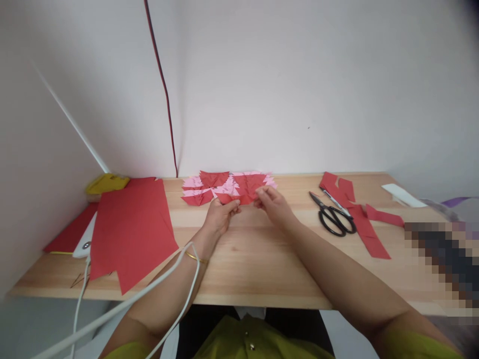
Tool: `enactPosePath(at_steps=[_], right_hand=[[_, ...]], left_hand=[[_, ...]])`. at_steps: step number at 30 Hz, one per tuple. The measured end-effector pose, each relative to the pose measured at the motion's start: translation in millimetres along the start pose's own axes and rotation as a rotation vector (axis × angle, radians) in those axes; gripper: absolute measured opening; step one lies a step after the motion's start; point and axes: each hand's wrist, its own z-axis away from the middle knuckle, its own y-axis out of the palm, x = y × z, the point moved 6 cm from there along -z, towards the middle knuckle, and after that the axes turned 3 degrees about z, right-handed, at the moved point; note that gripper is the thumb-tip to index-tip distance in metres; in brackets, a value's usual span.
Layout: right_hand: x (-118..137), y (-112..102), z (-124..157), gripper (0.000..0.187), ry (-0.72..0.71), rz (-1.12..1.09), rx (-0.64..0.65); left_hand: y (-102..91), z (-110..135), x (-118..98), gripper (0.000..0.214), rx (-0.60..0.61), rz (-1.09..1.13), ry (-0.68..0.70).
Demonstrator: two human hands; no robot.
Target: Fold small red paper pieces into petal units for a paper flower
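A flat patchwork of folded red and pink paper pieces (224, 187) lies at the back middle of the wooden table (254, 259). My left hand (220, 214) pinches the near edge of a red folded piece at the patchwork's front, fingers closed. My right hand (273, 203) pinches the same red piece from the right, fingers bent on it. Both forearms reach in from the near edge. A thin gold bangle sits on my left wrist.
A stack of red paper sheets (130, 229) covers the table's left. Black scissors (333, 217) and red paper strips (362, 219) lie to the right. A yellow object (107, 183) sits at the back left. White cables (123, 304) hang off the front left. A white slip (402, 194) lies far right.
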Motion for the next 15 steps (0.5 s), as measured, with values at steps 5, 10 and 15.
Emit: enactPosePath(at_steps=[5,10,15], right_hand=[[7.0,-40.6,-11.4,0.026,-0.099,0.099,-0.318],[27.6,-58.6,-10.7,0.018,-0.117,0.526,-0.369],[34.5,-110.7,-7.9,0.016,0.056,1.175,-0.292]], left_hand=[[-2.9,-1.3,1.0,0.028,-0.036,-0.043,0.018],[-1.7,-2.0,0.0,0.028,-0.023,-0.059,0.013],[1.5,-0.4,-4.4,0.026,-0.027,-0.068,0.024]])
